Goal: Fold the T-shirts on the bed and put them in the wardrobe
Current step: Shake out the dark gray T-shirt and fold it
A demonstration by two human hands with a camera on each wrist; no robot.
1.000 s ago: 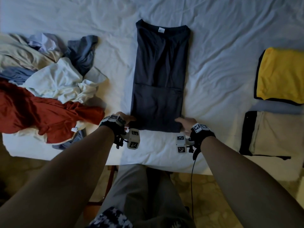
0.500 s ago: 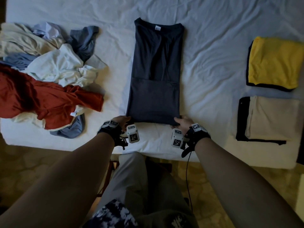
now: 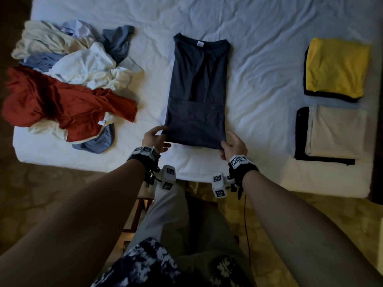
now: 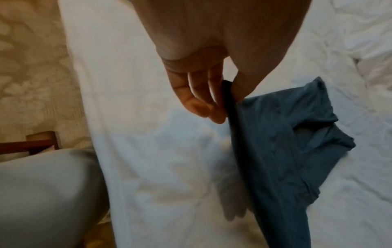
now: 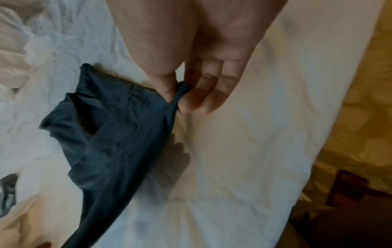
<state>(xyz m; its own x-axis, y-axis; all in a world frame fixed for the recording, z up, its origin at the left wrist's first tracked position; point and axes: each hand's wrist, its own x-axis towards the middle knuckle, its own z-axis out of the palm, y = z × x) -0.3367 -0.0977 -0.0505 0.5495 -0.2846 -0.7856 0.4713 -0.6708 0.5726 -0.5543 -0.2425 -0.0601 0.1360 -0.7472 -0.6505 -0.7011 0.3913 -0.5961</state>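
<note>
A dark navy T-shirt [image 3: 196, 94], folded into a long strip with its collar at the far end, lies in the middle of the white bed [image 3: 259, 48]. My left hand [image 3: 154, 137] pinches its near left corner, thumb against fingers, as the left wrist view shows [image 4: 230, 99]. My right hand [image 3: 232, 145] pinches the near right corner [image 5: 179, 94]. Both corners are lifted a little off the sheet, and the navy T-shirt [image 4: 286, 142] hangs from the hands.
A heap of unfolded T-shirts, red [image 3: 62, 106], white [image 3: 89, 69], cream and blue, lies at the left of the bed. Folded stacks sit at the right: yellow on black [image 3: 335, 67] and beige on black [image 3: 333, 131]. The bed's near edge is just behind my wrists.
Both hands have gone from resting at the shirt's near hem to pinching its two near corners and raising them slightly. The head view has shifted back a little.
</note>
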